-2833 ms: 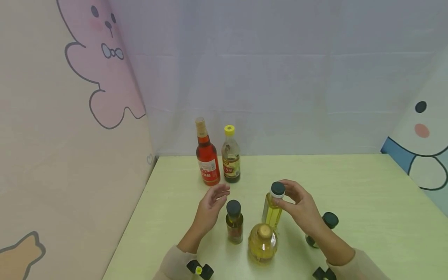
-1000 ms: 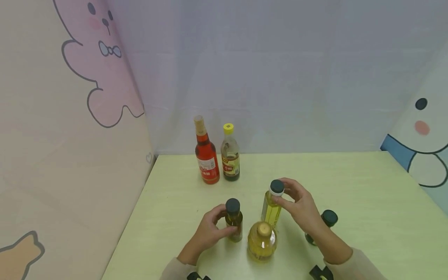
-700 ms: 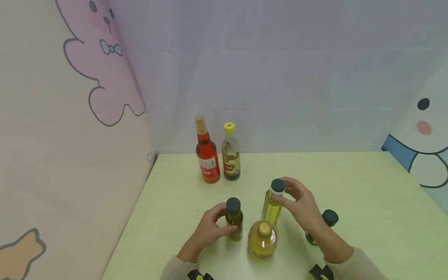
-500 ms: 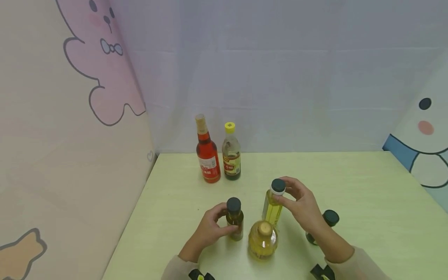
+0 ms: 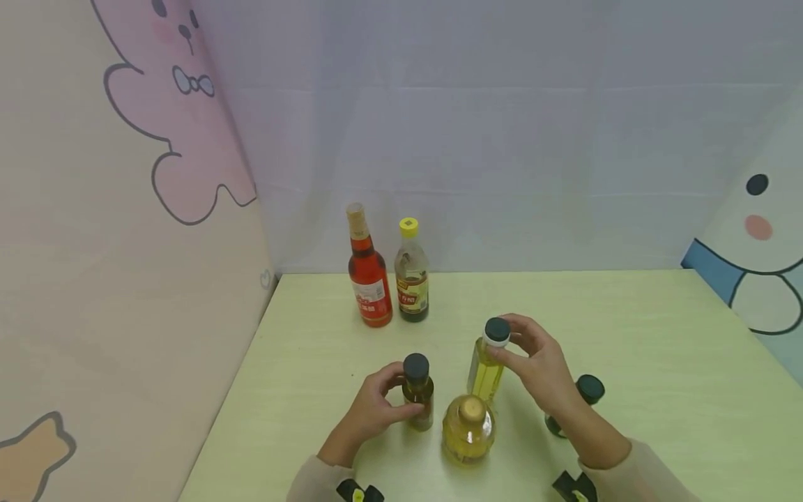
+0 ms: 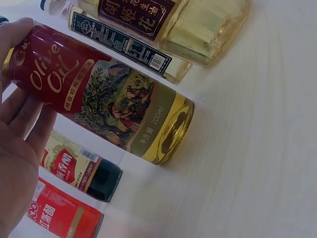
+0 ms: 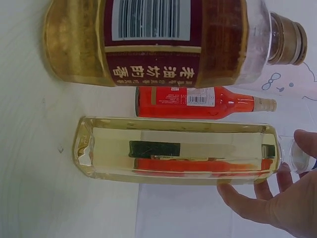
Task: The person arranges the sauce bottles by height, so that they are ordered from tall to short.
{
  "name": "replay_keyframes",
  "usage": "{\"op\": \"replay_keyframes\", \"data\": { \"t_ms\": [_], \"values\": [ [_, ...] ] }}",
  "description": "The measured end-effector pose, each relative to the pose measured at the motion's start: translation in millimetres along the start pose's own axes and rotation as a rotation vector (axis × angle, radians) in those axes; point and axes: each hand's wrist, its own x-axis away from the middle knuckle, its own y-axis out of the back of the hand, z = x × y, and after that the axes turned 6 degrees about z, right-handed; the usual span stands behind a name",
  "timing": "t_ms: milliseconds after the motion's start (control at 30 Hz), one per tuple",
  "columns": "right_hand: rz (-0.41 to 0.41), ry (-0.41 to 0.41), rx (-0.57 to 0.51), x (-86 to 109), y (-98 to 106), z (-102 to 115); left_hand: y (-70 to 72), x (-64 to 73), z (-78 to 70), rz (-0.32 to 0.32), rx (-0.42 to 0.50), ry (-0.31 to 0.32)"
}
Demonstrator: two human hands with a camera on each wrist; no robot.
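Note:
My left hand (image 5: 376,410) grips a small olive oil bottle (image 5: 422,397) with a dark cap, thumb on its near side and fingers behind. In the left wrist view the olive oil bottle (image 6: 116,96) shows a red label reading "Olive Oil". With thumb and fingers, my right hand (image 5: 539,362) holds the neck of a tall clear bottle of yellow oil (image 5: 488,373) with a dark green cap and white collar. Just in front of that one stands a round oil bottle (image 5: 468,434) with a gold cap; neither hand touches it.
At the back left of the table (image 5: 627,328) a red vinegar bottle (image 5: 371,289) stands beside a yellow-capped bottle of dark vinegar (image 5: 412,286). Another dark-capped bottle (image 5: 590,389) is partly hidden by my right forearm. Cloth walls bound the table behind and on the left.
My left hand has come down from behind and left of the olive oil bottle and taken hold of it. The right hand keeps its hold; the bottles stand where they were.

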Motion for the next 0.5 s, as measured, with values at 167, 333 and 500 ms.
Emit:
{"op": "replay_keyframes", "data": {
  "t_ms": [167,333,500],
  "values": [
    [-0.01,-0.016,0.001,-2.5,1.5,5.6,1.3,-1.9,-13.2,0.018,0.013,0.011],
    [-0.008,-0.013,0.006,-6.9,3.7,11.9,1.8,-2.3,-6.5,0.027,0.011,0.031],
    [-0.01,-0.015,0.017,-12.2,5.7,16.6,2.2,-1.7,4.8,0.024,0.02,0.052]
  ]
}}
